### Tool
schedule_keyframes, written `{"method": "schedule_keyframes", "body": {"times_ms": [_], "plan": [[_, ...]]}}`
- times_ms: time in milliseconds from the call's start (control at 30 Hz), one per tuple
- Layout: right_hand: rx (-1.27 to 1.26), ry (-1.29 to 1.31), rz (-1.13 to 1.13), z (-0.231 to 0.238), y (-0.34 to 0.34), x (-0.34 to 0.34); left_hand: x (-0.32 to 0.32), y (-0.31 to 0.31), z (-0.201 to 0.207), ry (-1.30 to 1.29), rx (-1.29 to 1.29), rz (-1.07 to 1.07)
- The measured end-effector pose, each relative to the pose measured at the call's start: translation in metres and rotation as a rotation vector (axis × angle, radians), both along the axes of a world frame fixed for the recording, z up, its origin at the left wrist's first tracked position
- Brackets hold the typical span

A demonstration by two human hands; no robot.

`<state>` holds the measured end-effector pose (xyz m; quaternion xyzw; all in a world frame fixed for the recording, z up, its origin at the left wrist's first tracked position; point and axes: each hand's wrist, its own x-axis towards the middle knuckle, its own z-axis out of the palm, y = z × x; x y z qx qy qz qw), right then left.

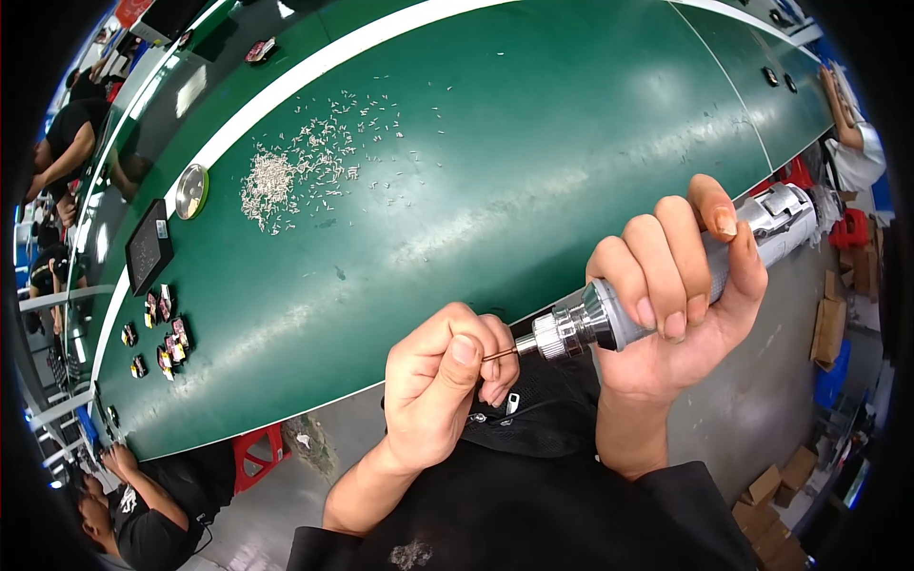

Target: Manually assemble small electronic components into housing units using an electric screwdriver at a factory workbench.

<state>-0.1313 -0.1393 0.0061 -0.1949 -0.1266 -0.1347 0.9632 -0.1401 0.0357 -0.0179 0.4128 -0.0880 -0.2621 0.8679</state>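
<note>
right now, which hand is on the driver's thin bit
The left hand: its thumb and fingers pinch the bit, while the right hand is curled around the body of the driver.

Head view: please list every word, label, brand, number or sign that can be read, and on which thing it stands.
No text can be read.
Black tray: pale label, too small to read.
Co-worker's black shirt at lower left: white mark, too small to make out.
Silver-grey tool: no legible text visible.
</note>
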Motion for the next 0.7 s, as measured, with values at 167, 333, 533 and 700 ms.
{"method": "schedule_keyframes", "body": {"times_ms": [167, 333, 533, 700], "plan": [[-0.046, -0.008, 0.000, 0.000, -0.001, -0.002, 0.001, 0.001, -0.003, -0.010, 0.061, -0.001], [-0.130, 0.021, -0.060, -0.007, -0.001, -0.006, 0.005, 0.000, -0.004, -0.481, 0.538, 0.147], [-0.093, 0.102, -0.132, -0.020, -0.005, -0.004, 0.011, -0.008, -0.011, -0.798, 0.849, 0.194], [0.047, 0.140, -0.114, -0.021, -0.004, 0.003, 0.023, 0.007, -0.002, -0.722, 0.793, 0.182]]}}
